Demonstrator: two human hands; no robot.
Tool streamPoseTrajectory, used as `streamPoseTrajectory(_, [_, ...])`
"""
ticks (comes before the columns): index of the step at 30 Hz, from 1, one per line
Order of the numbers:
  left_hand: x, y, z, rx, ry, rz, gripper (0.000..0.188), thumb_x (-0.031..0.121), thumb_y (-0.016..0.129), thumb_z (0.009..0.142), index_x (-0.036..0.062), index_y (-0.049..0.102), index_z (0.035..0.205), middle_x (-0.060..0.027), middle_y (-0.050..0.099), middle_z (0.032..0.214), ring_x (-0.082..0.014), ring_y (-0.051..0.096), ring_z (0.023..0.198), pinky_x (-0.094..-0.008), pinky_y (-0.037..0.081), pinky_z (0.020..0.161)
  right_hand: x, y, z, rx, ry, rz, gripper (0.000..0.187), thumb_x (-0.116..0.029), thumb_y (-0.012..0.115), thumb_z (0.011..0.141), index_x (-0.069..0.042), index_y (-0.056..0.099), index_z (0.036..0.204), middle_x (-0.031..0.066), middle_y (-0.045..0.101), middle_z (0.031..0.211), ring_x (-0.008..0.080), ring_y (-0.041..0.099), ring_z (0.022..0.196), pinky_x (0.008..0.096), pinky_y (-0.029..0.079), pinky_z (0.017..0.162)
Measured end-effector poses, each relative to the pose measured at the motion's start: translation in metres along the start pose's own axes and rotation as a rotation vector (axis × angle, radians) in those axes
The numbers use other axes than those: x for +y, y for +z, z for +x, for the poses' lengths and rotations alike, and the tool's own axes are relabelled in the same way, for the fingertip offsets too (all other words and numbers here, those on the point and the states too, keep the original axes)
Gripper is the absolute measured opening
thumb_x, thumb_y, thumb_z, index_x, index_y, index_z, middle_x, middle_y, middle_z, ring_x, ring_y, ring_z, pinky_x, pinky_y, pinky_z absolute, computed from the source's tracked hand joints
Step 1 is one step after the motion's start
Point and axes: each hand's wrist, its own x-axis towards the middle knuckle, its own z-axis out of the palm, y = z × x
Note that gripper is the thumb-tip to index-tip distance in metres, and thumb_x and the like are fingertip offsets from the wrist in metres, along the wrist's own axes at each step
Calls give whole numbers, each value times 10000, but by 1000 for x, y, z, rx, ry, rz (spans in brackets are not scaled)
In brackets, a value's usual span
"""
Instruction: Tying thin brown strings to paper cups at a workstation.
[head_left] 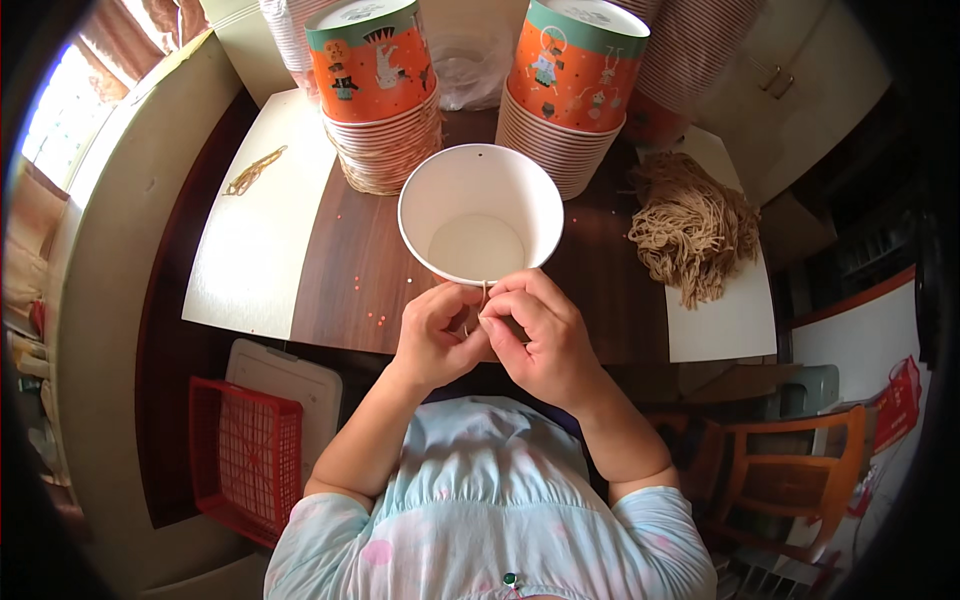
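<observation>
A white-lined paper bucket (480, 205) rests on the table in front of me, its open mouth tilted toward me. A small dark hole shows near its far rim. At its near rim a thin tan cord (485, 292) runs down between my hands. My left hand (440, 335) is closed in a pinch against the rim, holding the cord. My right hand (540, 335) meets it fingertip to fingertip, also pinching the cord. The fingers hide the cord's ends and the near wall of the bucket.
Two stacks of nested orange and green buckets stand behind, a left stack (370, 70) and a right stack (580, 70). A heap of tan cords (692, 228) lies at right, a few loose cords (256, 170) at left. A red basket (248, 455) and wooden chair (785, 470) sit below table height.
</observation>
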Motion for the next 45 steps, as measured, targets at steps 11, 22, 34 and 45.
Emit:
streamPoseTrajectory(11, [3,-3,-6,181,175,255,231,-90,671,731,-18,651,950,-75,619,863,-113,563,616,-229,457,527,0,1,-4,7,114,98,105,-3,690,760,-38,622,832,83,589,881,244,598,777,327,495,681])
streamPoseTrajectory(22, [7,3,-20,355,-289,-172,84,3,646,856,-17,637,937,-46,626,798,-85,562,643,-203,444,547,13,41,-16,212,-40,-331,218,12,701,729,-50,641,930,57,599,818,241,579,672,348,481,597])
streamPoseTrajectory(34, [15,-21,1,59,-1021,-1242,148,194,501,939,71,580,913,43,473,697,-55,371,540,-232,347,535,17,43,2,112,350,287,134,-12,600,839,3,678,947,152,670,825,276,660,727,336,529,661])
streamPoseTrajectory(45, [5,-31,-10,69,-1004,-1319,86,143,501,924,77,555,916,10,567,803,-50,392,518,-219,352,522,8,50,6,-110,860,1243,239,-104,538,932,56,640,1077,92,678,938,114,627,821,234,513,744])
